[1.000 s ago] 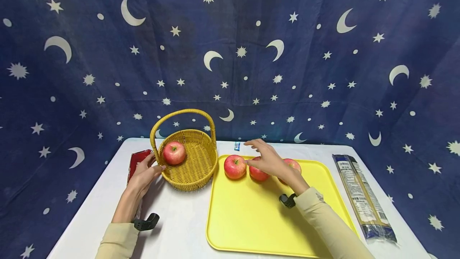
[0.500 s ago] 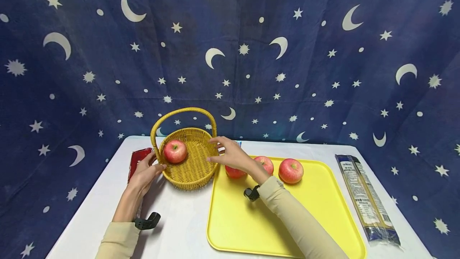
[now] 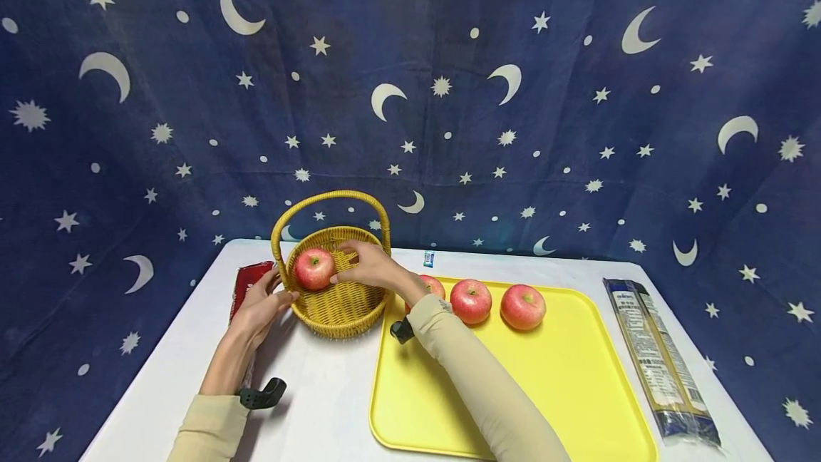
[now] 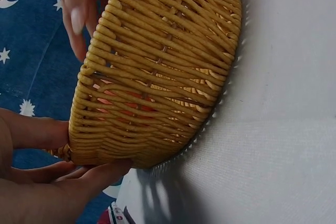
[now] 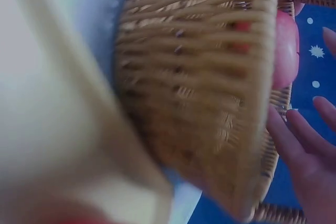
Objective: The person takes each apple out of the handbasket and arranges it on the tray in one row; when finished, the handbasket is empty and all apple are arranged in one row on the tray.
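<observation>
A yellow wicker basket (image 3: 343, 316) with a tall arched handle stands on the white table, holding one red apple (image 3: 314, 269) at its left side. My left hand (image 3: 255, 314) grips the basket's left rim; in the left wrist view the thumb (image 4: 39, 131) lies at the rim and the fingers press the outer wall. Over the basket's inside reaches my right hand (image 3: 372, 266), fingers spread and thumb tip right at the apple's right edge. The right wrist view shows that apple (image 5: 286, 51) rising above the rim, with the right fingers apart from one another.
A yellow tray (image 3: 513, 391) right of the basket bears three apples, one partly hidden by the right forearm. A long clear-and-blue packet (image 3: 661, 362) lies at the far right. A red packet (image 3: 246, 284) is behind the left hand. A small blue packet (image 3: 428, 258) sits at the back.
My right hand has moved left from above the tray's apples, over the basket's right rim, to the apple inside. The left hand has stayed on the basket.
</observation>
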Motion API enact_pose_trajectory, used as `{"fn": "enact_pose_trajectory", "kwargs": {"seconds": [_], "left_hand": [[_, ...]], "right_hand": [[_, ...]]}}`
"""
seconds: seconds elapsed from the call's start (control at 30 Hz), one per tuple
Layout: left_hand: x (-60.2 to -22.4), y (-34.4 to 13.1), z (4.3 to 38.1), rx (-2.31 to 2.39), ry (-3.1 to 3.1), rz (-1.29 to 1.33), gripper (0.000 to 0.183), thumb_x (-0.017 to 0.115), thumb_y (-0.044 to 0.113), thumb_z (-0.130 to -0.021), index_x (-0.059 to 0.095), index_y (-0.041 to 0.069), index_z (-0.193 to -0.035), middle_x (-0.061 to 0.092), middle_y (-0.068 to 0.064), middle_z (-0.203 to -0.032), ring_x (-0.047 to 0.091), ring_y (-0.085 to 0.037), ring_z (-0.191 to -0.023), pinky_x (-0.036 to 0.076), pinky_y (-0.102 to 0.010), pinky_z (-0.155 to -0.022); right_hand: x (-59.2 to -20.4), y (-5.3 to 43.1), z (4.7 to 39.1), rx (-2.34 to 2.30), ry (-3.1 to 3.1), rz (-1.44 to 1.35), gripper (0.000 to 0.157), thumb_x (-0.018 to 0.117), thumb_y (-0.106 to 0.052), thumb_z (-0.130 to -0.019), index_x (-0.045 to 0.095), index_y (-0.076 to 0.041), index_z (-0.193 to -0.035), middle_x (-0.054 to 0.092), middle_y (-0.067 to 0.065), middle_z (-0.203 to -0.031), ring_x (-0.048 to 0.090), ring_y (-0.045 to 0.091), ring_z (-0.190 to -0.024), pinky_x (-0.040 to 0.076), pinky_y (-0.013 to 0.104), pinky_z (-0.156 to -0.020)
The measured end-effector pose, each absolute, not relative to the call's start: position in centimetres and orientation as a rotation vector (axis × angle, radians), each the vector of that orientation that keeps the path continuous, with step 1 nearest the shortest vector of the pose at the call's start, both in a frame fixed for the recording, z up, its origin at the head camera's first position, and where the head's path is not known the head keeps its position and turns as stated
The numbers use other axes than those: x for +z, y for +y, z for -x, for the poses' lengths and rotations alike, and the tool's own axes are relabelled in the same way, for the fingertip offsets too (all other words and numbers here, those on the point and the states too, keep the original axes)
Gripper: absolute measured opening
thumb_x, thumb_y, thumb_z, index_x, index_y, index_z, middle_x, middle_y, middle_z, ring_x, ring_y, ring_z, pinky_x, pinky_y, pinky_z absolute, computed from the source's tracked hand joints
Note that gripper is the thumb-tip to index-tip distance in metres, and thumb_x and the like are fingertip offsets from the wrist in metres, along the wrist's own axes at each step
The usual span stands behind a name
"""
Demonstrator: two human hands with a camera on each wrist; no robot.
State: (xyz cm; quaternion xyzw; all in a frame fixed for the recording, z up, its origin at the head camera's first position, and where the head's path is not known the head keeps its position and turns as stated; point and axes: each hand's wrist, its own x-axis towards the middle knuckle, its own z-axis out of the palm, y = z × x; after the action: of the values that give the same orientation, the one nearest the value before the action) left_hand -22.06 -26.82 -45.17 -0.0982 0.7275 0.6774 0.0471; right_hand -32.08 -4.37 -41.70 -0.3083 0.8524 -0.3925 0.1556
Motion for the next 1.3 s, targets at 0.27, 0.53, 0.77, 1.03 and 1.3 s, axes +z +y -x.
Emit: {"fn": "enact_pose_trajectory", "kwargs": {"seconds": [0.27,0.53,0.77,1.03,1.3], "left_hand": [[-45.4,-26.1,22.0,2.083,2.211,0.277,0.083,0.051,-0.005,-0.096,0.004,-0.001,-0.164,0.013,-0.024,-0.17,0.035,-0.036,-0.144,0.047,-0.007,-0.086],[-45.6,-25.1,22.5,2.078,2.203,0.264,0.084,0.051,-0.006,-0.094,0.005,-0.001,-0.164,0.013,-0.024,-0.17,0.035,-0.035,-0.142,0.046,-0.008,-0.086],[-45.6,-24.9,22.6,2.07,2.219,0.26,0.083,0.05,-0.006,-0.095,0.005,-0.002,-0.164,0.013,-0.025,-0.169,0.035,-0.037,-0.144,0.045,-0.008,-0.086],[-45.7,-25.6,22.6,2.12,2.192,0.232,0.082,0.049,-0.007,-0.094,0.004,-0.005,-0.162,0.012,-0.028,-0.169,0.035,-0.039,-0.142,0.048,-0.009,-0.086],[-45.5,-26.5,22.0,2.111,2.191,0.255,0.083,0.049,-0.006,-0.096,0.0,-0.004,-0.163,0.008,-0.027,-0.17,0.032,-0.042,-0.146,0.048,-0.009,-0.088]], "right_hand": [[-42.2,-7.1,32.3,-1.011,2.478,0.878,0.078,0.081,-0.023,-0.085,0.046,-0.01,-0.154,0.057,0.011,-0.148,0.053,0.024,-0.137,0.043,0.031,-0.114],[-43.3,-7.6,32.4,-1.006,2.408,0.922,0.086,0.085,-0.018,-0.082,0.041,-0.01,-0.156,0.06,0.01,-0.142,0.058,0.02,-0.127,0.045,0.028,-0.11],[-43.5,-7.9,31.8,-0.863,2.469,0.988,0.083,0.089,-0.016,-0.078,0.048,-0.009,-0.15,0.059,0.008,-0.141,0.056,0.02,-0.128,0.045,0.026,-0.109],[-43.3,-7.1,30.7,-0.738,2.483,1.145,0.076,0.091,-0.017,-0.075,0.055,-0.01,-0.142,0.063,0.003,-0.134,0.059,0.015,-0.122,0.046,0.021,-0.105],[-42.8,-6.0,28.9,-0.747,2.573,1.195,0.078,0.09,-0.025,-0.076,0.055,-0.013,-0.146,0.062,0.003,-0.142,0.056,0.017,-0.13,0.046,0.024,-0.108]]}}
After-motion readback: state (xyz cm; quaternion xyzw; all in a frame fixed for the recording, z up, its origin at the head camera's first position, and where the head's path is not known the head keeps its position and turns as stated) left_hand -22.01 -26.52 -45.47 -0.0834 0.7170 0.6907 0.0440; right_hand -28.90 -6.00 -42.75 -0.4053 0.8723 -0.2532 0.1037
